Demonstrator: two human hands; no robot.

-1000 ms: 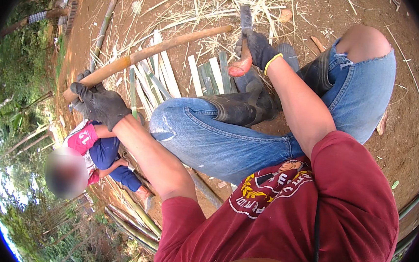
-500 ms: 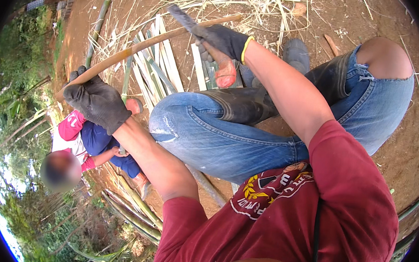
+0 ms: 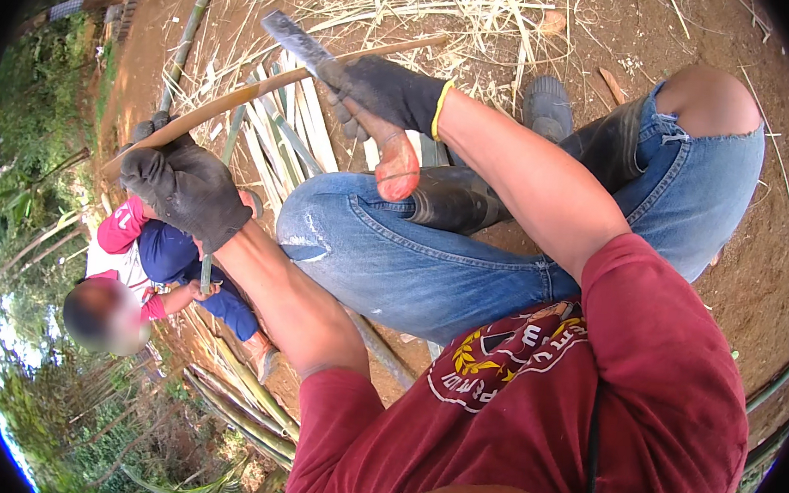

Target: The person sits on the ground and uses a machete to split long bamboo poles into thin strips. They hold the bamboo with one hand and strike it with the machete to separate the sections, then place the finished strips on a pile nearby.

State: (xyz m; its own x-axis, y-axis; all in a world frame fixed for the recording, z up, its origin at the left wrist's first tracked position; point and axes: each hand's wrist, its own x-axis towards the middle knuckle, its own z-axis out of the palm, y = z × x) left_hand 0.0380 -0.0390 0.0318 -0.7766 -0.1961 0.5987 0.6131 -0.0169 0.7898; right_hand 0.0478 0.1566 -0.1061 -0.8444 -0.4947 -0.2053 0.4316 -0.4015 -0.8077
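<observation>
My left hand (image 3: pixel 184 191), in a dark work glove, is closed around the left end of a long, slightly curved brown bamboo strip (image 3: pixel 230 99). The strip runs up and to the right, its far end free beyond my right glove. My right hand (image 3: pixel 388 93), in a dark glove with a yellow cuff, grips a knife (image 3: pixel 292 38) by its wooden handle. The handle ends in a reddish-orange knob below my palm. The grey blade crosses the strip beside my fingers; whether its edge bites into it I cannot tell.
Split bamboo slats (image 3: pixel 296 137) lie on the dirt beyond my bent knee, with a heap of thin shavings (image 3: pixel 468 16) past them. A co-worker (image 3: pixel 166 261) sits at the left, holding a short greenish piece. Bamboo poles (image 3: pixel 242 411) lie at lower left.
My right hand and the knife have moved left along the strip, nearer to my left hand. The left hand keeps its hold on the strip, nearly in place.
</observation>
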